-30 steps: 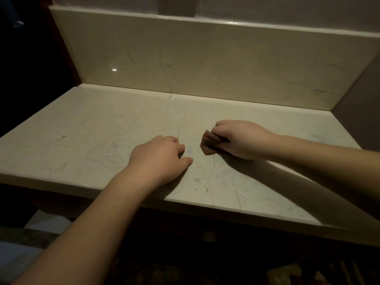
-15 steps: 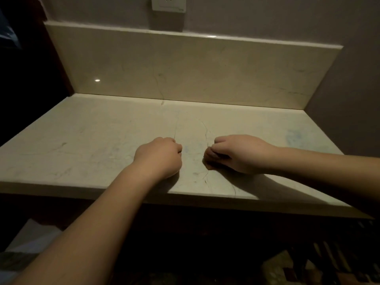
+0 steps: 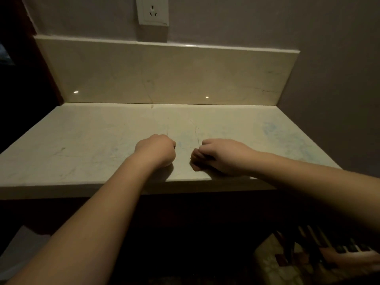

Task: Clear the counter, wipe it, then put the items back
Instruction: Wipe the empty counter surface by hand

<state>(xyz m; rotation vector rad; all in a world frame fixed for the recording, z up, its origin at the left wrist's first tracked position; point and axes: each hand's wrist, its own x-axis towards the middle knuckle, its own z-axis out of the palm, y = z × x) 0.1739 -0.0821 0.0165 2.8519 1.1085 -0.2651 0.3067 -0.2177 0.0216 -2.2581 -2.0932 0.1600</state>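
Note:
The pale marble counter (image 3: 92, 140) has nothing standing on it. My left hand (image 3: 156, 151) rests on it near the front edge as a fist, fingers curled under, and nothing shows in it. A short gap to its right, my right hand (image 3: 222, 156) also lies on the counter with fingers curled toward the left hand. No cloth or other item is visible in it. Both forearms reach in from below.
A marble backsplash (image 3: 164, 75) closes the back, with a white wall socket (image 3: 153, 10) above it. A grey wall (image 3: 339, 99) bounds the right side. Faint bluish smears (image 3: 273, 128) mark the counter's right part. Dim patterned things (image 3: 308, 260) lie below right.
Both hands have drawn back toward the counter's front edge, and the left thumb has tucked in. The view has tilted up, bringing the socket into sight.

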